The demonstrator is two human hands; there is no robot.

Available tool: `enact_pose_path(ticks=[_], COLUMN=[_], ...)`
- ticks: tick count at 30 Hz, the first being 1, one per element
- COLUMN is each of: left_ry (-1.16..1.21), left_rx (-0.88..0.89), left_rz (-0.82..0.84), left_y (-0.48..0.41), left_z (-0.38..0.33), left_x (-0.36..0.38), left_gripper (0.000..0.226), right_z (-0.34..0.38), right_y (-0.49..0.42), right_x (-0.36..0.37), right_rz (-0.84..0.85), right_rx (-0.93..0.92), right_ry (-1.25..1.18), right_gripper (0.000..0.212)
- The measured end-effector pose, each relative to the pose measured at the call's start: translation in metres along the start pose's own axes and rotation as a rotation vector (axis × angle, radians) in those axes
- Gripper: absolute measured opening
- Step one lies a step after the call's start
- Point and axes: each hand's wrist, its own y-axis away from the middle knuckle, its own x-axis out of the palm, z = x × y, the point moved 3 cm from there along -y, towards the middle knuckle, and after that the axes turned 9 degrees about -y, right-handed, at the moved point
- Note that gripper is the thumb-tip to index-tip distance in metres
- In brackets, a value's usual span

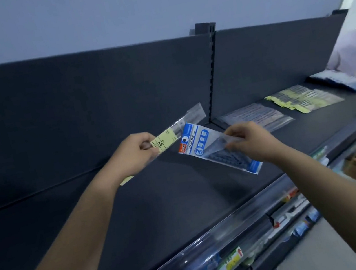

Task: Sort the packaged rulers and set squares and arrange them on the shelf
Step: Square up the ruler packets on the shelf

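The left hand (135,154) pinches a clear ruler packet with a yellow label (172,133); the right hand (250,141) grips a blue-and-white set-square packet marked 2 (199,144), both above the dark shelf (182,203). Its fingers hide the packet's middle. Sorted packets (305,98) lie blurred farther right.

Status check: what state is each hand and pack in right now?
Left hand: grips yellow-label ruler pack, off the shelf.
Right hand: pinches blue set-square pack, off the shelf.
Clear packs: flat on shelf.
Yellow-label row: flat, overlapping.
Far blue packs: flat on shelf.
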Motion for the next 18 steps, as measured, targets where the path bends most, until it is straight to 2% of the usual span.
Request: enact_pose_path(ticks=[4,7,12,18], left_ry=[0.016,0.001,-0.022,-0.065], left_rx=[0.112,0.166,0.205,0.208], left_rz=[0.071,0.097,0.126,0.101], left_y=[-0.024,-0.039,-0.069,-0.116], left_z=[-0.045,-0.084,-0.154,-0.236], left_x=[0.047,0.089,0.161,0.25], left_gripper=[0.011,0.012,0.009,0.004], right_z=[-0.038,-0.063,-0.12,-0.203], right_y=[0.026,0.045,0.065,0.081], right_x=[-0.049,-0.085,-0.155,-0.246], right_rz=[-0.094,-0.084,-0.16,-0.126], right_rx=[0.006,0.007,-0.007,0.028], right_ry=[0.139,0.169,0.167,0.157], right_gripper=[0.007,0.008,0.009,0.01])
